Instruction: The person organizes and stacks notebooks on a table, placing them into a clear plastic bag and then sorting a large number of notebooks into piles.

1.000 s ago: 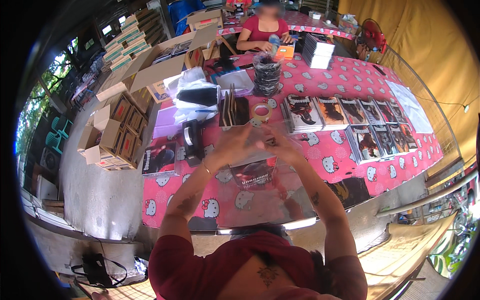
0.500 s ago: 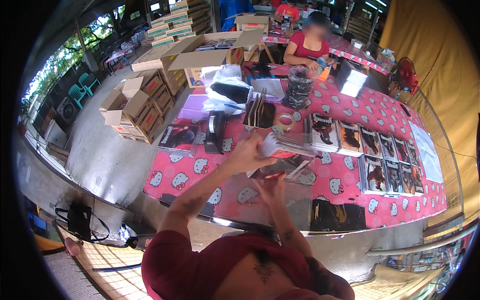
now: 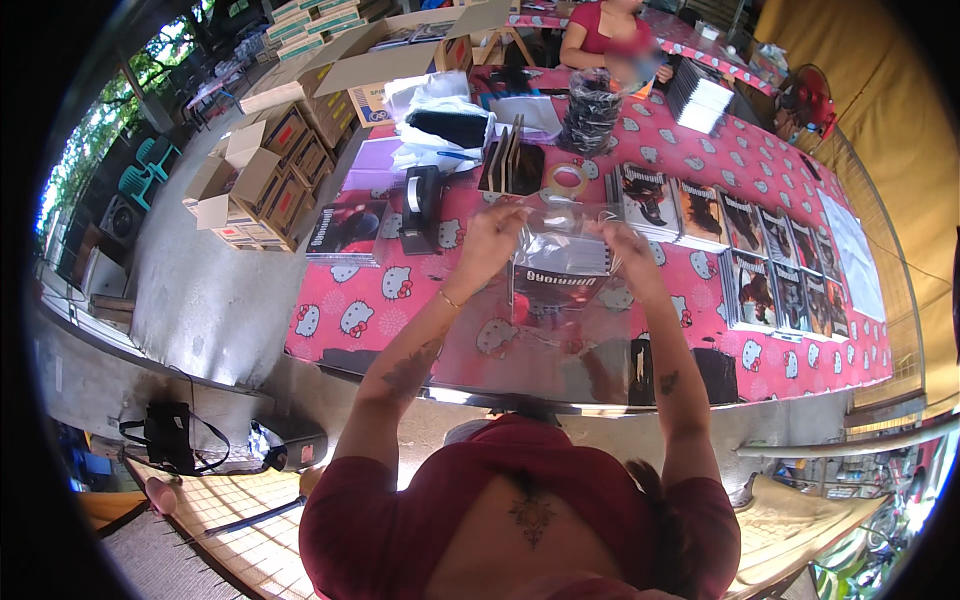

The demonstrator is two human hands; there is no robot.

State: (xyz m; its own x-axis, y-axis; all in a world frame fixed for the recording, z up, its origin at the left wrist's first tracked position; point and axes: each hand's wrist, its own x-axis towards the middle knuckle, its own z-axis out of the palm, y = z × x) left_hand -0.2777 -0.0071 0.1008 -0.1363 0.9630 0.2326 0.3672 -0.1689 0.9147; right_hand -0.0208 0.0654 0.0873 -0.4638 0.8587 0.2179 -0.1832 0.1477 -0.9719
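Observation:
A stack of dark-covered books [image 3: 556,287] stands on the table in front of me inside a clear plastic bag [image 3: 565,220]. At the bag's left upper corner, my left hand [image 3: 492,240] pinches the film. My right hand [image 3: 630,255] grips the opposite corner, so the loose top is stretched between both hands above the books. Just beyond the bag lies a roll of clear tape [image 3: 567,181]. To the left of my left hand are a black tape dispenser [image 3: 420,212] and another pile of books [image 3: 347,232].
Several book stacks [image 3: 760,265] stand in rows at the right. Behind are white plastic packaging [image 3: 440,130] and a wrapped dark roll [image 3: 590,112]. A co-worker [image 3: 615,45] sits across the pink table [image 3: 650,345]. Cardboard boxes [image 3: 265,180] sit left; a red fan [image 3: 810,95] stands right.
The books were tilted in my hands and are now lower, upright on the table. My right hand has moved from beneath them up to the bag's right corner; my left hand has shifted to its left corner.

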